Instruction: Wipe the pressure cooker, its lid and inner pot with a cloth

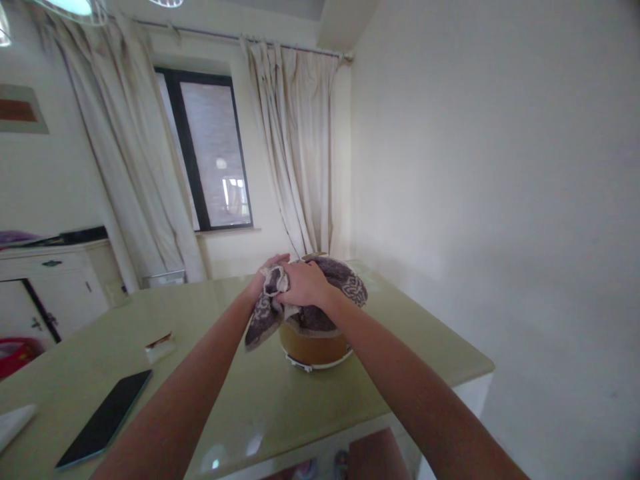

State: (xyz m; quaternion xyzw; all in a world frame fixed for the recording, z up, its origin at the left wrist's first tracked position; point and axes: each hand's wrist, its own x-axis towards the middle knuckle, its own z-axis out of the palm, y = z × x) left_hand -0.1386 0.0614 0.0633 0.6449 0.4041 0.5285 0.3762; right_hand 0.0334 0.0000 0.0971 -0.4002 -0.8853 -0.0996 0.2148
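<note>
With my right hand point(306, 283) I'm pinching a bunched patterned towel point(345, 277); my left hand point(259, 280) is touching it, fingers partly hidden, closure unclear. Both arms are stretching forward; the towel is covering a round brown container point(313, 347).

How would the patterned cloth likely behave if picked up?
The patterned cloth is probably floppy: it drapes over the round brown container, and one corner hangs loose beside it. It likely bunches and creases easily, judging by its gathered folds.
</note>
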